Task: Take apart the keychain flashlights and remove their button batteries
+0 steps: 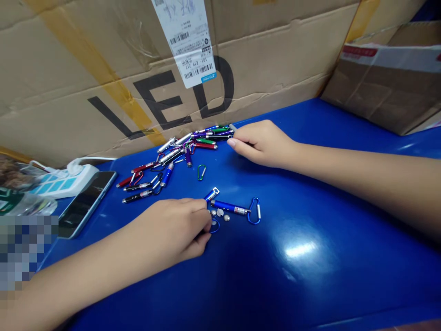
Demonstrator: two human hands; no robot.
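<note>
My left hand (pixel 175 227) rests on the blue table (pixel 303 276) with its fingers curled onto a small blue keychain part (pixel 211 194) and a blue ring under the fingertips. Just right of it lie a few silver button cells (pixel 219 213) and a blue keychain flashlight (pixel 229 208) with a blue carabiner (pixel 255 211). My right hand (pixel 263 142) reaches to the pile of small coloured keychain flashlights (pixel 179 151); its fingers are pinched at a light at the pile's right end (pixel 222 133).
A loose green carabiner (pixel 201 172) lies between pile and left hand. A large cardboard box marked LED (pixel 103 69) walls the back; another box (pixel 386 87) stands at right. A phone (pixel 87 202) and a white power strip (pixel 65 181) lie at left.
</note>
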